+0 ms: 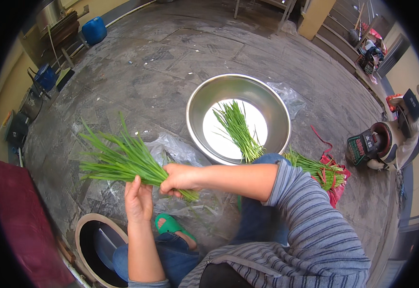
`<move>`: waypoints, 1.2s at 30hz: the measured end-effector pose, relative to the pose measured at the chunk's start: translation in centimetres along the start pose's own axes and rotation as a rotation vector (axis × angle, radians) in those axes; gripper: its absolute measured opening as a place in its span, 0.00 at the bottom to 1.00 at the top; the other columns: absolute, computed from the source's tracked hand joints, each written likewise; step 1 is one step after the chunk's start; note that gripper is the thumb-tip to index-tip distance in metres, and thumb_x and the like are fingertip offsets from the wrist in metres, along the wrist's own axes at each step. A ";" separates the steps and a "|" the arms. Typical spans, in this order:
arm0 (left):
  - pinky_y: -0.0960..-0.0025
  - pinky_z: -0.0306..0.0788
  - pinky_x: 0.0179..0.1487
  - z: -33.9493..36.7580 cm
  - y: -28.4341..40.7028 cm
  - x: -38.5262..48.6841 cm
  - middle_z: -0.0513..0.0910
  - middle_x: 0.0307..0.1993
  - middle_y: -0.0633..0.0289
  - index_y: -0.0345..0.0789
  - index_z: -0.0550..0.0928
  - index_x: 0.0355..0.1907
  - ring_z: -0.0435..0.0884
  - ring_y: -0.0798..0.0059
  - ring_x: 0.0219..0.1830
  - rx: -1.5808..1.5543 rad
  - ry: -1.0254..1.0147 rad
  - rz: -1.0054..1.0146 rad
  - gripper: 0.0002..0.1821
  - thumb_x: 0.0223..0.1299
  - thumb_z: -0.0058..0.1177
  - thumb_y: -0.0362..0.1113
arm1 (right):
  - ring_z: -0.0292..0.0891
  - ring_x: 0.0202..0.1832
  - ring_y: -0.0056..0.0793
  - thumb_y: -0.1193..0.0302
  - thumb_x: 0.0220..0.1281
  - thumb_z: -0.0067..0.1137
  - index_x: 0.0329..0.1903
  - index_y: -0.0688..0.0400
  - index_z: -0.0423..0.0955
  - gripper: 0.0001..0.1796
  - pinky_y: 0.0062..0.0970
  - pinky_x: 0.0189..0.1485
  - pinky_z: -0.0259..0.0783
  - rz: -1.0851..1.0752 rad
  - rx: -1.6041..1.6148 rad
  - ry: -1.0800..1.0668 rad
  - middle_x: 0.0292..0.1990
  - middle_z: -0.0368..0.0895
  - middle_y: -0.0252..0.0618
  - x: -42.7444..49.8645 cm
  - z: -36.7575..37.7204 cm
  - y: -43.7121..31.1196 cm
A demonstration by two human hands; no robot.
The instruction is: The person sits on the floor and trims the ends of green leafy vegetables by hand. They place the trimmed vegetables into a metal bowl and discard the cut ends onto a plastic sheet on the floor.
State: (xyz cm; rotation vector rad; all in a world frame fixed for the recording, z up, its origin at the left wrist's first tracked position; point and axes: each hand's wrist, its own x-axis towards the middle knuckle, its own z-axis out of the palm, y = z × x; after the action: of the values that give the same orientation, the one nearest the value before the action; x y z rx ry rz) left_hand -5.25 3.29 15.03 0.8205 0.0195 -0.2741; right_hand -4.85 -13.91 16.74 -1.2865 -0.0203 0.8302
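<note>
My right hand (177,180) is closed around the pale stem end of a bunch of green leafy stalks, likely garlic chives (126,158), whose leaf tips fan out to the left. My left hand (139,199) lies palm up under the bunch, its thumb against the leaves and its fingers partly hidden. Beyond my arm stands a wide stainless steel basin (195,118) holding another bunch of the stalks (236,127). More stalks, tied with red strips (313,168), rest on red material (337,196) right of my knee. A clear plastic sheet (175,144) is spread on the ground beneath my hands.
A dark round tub (103,248) stands beside my left leg, near a dark red cover (26,223). Another clear plastic bag (289,97) lies behind the basin. A scooter (393,140) is at the right. A broom (64,77) and a blue jug (94,30) stand at the upper left.
</note>
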 end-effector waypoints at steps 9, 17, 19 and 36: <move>0.72 0.71 0.44 0.0 -2.1 1.4 0.78 0.44 0.57 0.31 0.71 0.53 0.78 0.69 0.43 0.269 0.182 -0.273 0.19 0.58 0.50 0.34 | 0.65 0.16 0.20 0.79 0.45 0.58 0.37 0.62 0.69 0.13 0.22 0.17 0.62 -0.161 -0.145 0.518 0.21 0.71 0.34 -8.2 -15.6 -4.3; 0.73 0.71 0.43 0.8 -5.4 3.1 0.79 0.41 0.60 0.33 0.72 0.51 0.78 0.73 0.41 0.451 0.208 -0.386 0.18 0.57 0.52 0.34 | 0.73 0.50 0.45 0.58 0.43 0.64 0.60 0.63 0.62 0.41 0.33 0.51 0.69 0.131 -0.788 0.951 0.48 0.75 0.53 -7.1 -27.4 9.9; 0.72 0.70 0.44 0.9 -6.2 3.6 0.79 0.42 0.61 0.34 0.72 0.52 0.78 0.74 0.41 0.489 0.182 -0.415 0.19 0.58 0.53 0.35 | 0.73 0.50 0.44 0.55 0.43 0.64 0.62 0.63 0.58 0.45 0.35 0.52 0.69 0.227 -0.822 0.946 0.50 0.74 0.52 -6.1 -28.3 14.4; 0.71 0.66 0.47 0.6 -11.4 4.5 0.77 0.43 0.64 0.37 0.72 0.51 0.75 0.76 0.41 0.792 0.171 -0.485 0.17 0.59 0.51 0.36 | 0.76 0.42 0.36 0.70 0.44 0.62 0.40 0.58 0.78 0.16 0.30 0.48 0.69 0.364 0.135 1.824 0.39 0.81 0.44 -33.8 -35.8 36.2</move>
State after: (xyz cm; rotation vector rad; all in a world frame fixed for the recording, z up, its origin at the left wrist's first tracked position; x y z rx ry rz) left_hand -3.85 -5.57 6.64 1.6275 0.2878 -0.6916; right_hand -32.25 -60.93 -11.07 -1.5140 1.6958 -0.3019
